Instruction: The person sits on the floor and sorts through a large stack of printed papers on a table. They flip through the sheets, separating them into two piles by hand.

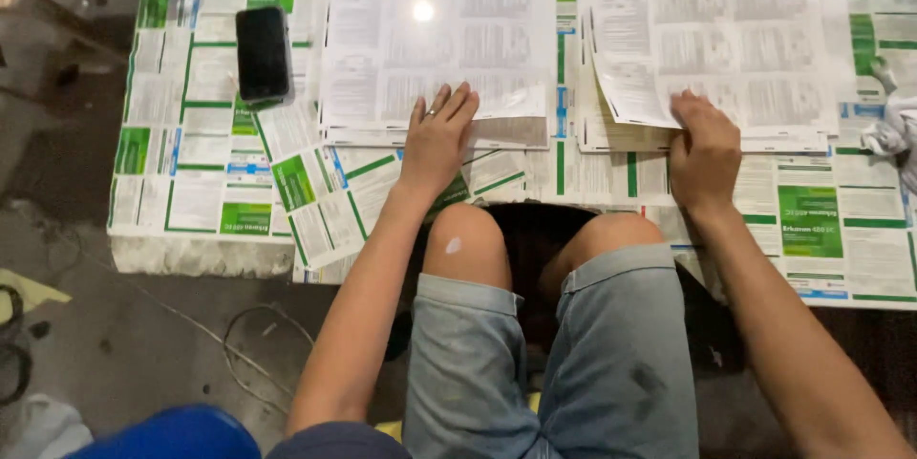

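Green-and-white printed sheets cover the low bench (205, 254)
Left hand (437, 139) lies flat, fingers spread, on one sheet stack (439, 48); right hand (705, 155) pinches another stack's (735, 48) corner, which could crease

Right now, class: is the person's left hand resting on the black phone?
No: the left hand lies flat on the stack of printed sheets, while the black phone sits apart, further left on the table.

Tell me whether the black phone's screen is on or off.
Off: the flat black rectangular phone lies on the printed sheets with a dark, unlit screen.
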